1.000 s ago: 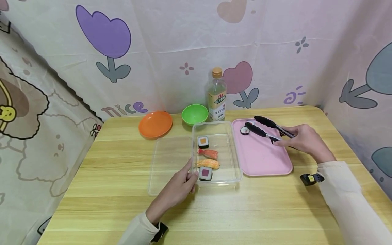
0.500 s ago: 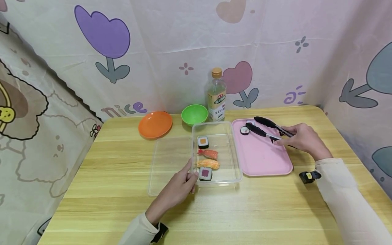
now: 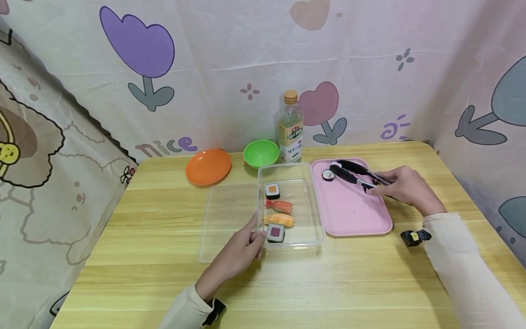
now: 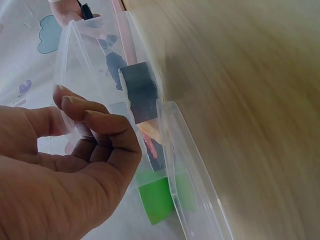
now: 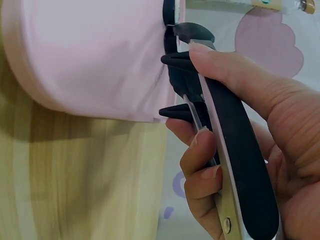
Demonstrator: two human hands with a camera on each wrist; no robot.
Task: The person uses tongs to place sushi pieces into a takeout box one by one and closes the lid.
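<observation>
My left hand (image 3: 240,246) pinches the near left edge of a clear plastic box (image 3: 318,228); in the left wrist view its fingers (image 4: 107,122) curl at the box wall. Inside the box, along its left side, lie an orange-centred sushi roll (image 3: 273,190), a shrimp sushi (image 3: 280,207), an orange-topped sushi (image 3: 280,220) and a purple-centred roll (image 3: 276,233). My right hand (image 3: 404,186) grips black-tipped tongs (image 3: 346,174) over a pink tray (image 3: 353,214). At the tray's far left sits a small round sushi roll (image 3: 328,175). Another white piece is mostly hidden between the tong tips.
A clear lid (image 3: 226,219) lies left of the box, partly under it. Behind stand an orange plate (image 3: 208,167), a green bowl (image 3: 261,154) and a bottle (image 3: 291,130) with a yellow cap. A patterned cloth (image 3: 213,68) hangs behind the table.
The tongs' arms have drawn closer together around the white piece at the tray's far edge. My right arm has shifted slightly left. My left hand and the box stay in place.
</observation>
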